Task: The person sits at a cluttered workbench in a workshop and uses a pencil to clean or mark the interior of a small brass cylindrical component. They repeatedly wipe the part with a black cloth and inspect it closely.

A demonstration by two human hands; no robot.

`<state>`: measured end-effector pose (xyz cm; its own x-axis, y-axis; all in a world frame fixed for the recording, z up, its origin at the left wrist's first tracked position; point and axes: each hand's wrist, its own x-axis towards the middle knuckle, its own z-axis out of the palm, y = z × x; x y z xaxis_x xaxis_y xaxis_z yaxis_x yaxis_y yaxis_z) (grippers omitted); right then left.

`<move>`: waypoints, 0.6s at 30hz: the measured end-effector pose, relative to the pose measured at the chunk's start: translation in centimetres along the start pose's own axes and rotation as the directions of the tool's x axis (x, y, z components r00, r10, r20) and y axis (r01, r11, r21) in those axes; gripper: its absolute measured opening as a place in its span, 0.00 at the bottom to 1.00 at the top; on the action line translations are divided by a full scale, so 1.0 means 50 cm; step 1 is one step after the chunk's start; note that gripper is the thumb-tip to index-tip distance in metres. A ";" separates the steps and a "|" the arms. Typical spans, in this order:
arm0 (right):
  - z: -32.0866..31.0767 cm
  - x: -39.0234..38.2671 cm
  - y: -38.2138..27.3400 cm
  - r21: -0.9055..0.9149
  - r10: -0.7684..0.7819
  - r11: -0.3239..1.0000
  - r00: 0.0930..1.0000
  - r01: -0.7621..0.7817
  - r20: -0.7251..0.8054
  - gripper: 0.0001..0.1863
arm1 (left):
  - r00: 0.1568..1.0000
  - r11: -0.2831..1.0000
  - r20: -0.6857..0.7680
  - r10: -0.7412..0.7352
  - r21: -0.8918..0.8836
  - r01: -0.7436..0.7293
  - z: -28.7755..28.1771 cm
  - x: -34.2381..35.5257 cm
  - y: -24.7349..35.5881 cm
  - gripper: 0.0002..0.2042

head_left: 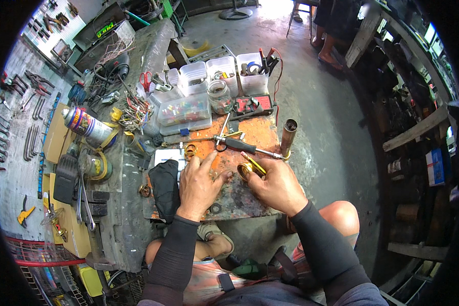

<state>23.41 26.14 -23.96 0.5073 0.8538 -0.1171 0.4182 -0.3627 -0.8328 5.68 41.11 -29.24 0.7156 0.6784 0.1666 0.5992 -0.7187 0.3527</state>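
Observation:
My left hand (198, 184) lies palm down over the paint-stained orange work board (204, 142), fingers spread and holding nothing. Just beyond its fingertips is a brass-coloured ring (190, 150). In my right hand (279, 186), a shiny brass ring (244, 170) is gripped at thumb and fingers, along with a slim yellow-and-black stick (255, 164) that looks like a pencil. A screwdriver (239, 146) with a black handle lies beyond both hands. An upright metal tube (288, 134) stands to its right. Near the front edge rests a small dark ring (215, 208).
Clear plastic bins (194, 76), a lidded parts box (183, 113), a glass jar (219, 97) and a red-and-black meter (252, 106) line the far side. A black cloth (165, 191) lies left of my hand, a spray can (89, 127) farther left.

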 end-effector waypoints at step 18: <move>0.007 0.001 0.022 -0.027 -0.011 1.000 1.000 0.011 -0.024 0.20 | 0.984 0.998 -0.165 0.063 -0.014 -0.066 0.031 0.048 0.000 0.08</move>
<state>23.64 25.91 -25.07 0.5201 0.8488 -0.0949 0.4439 -0.3636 -0.8190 7.95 42.49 -30.24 0.6824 0.6479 0.3384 0.5459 -0.7596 0.3536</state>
